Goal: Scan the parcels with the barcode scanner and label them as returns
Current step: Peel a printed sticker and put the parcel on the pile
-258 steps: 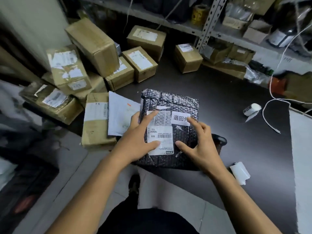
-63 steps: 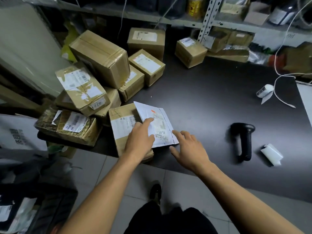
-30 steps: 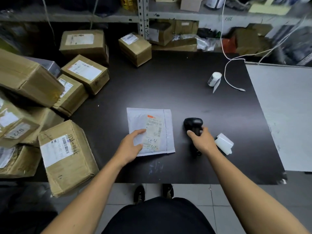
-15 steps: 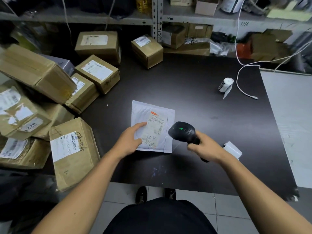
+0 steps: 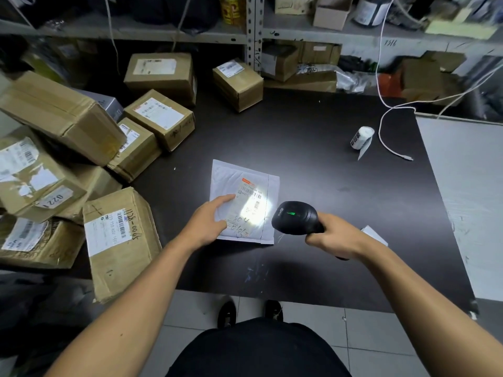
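A white padded envelope (image 5: 234,178) lies flat on the black table (image 5: 313,164), its shipping label facing up. My left hand (image 5: 208,221) rests on the envelope's left side, fingers laid flat over the label's edge. My right hand (image 5: 330,235) grips the handle of a black barcode scanner (image 5: 295,217) just right of the envelope. The scanner's head points left at the label, a green light shows on top, and a bright white patch of light falls on the barcode. A roll of return labels (image 5: 360,137) lies at the table's far right.
Several taped cardboard parcels (image 5: 117,235) crowd the table's left side and back, with one (image 5: 236,83) near the shelf post. A white cable (image 5: 386,134) trails across the far right. A white paper piece (image 5: 377,235) sits behind my right wrist. A grey board (image 5: 462,200) borders the right.
My right hand picked the scanner up off the table and aimed it at the envelope's label. The scanner's light now shines on the barcode. My left hand stays on the envelope.
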A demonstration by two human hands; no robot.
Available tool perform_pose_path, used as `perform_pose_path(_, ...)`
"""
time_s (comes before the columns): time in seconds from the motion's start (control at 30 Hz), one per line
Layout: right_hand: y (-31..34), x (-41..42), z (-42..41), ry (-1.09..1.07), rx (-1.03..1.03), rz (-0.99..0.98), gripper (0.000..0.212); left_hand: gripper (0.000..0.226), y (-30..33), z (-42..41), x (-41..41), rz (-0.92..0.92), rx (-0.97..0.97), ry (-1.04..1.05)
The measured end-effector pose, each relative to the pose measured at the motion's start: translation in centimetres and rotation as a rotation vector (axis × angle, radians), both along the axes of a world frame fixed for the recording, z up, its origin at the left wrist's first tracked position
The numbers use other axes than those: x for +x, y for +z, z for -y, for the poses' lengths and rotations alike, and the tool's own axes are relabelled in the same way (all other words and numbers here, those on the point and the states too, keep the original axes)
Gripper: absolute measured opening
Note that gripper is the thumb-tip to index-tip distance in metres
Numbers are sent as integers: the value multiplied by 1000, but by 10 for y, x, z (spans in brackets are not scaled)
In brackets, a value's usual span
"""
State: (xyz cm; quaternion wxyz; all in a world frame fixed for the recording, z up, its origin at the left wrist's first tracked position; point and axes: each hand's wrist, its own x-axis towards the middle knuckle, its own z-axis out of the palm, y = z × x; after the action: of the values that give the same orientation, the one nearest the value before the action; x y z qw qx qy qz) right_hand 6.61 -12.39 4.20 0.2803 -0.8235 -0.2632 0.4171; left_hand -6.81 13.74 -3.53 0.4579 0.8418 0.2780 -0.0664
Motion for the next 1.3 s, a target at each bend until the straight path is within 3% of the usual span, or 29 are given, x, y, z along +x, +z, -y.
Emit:
perform_pose_path(0.33,4,-5,6,-20,-4,-34,26,72,-2,0,-5,2,-1,19)
perform_pose_path(0.47,-12,-3,11,-89,-25,60,19,71,-4,4,-6,-3,-23,42)
perform_pose_path(0.73,-71,-26,7,-602,-64,93,35,69,-23,31,-17,-151,-16,38)
perform_pose_path(0.97,-86,-34,3,-720,-60,74,45,78,-24,43,-16,-418,187,-88)
perform_pose_path(1.3,-85,-36,13,-748,-37,62,61,92,-11,43,-12,-559,522,-210)
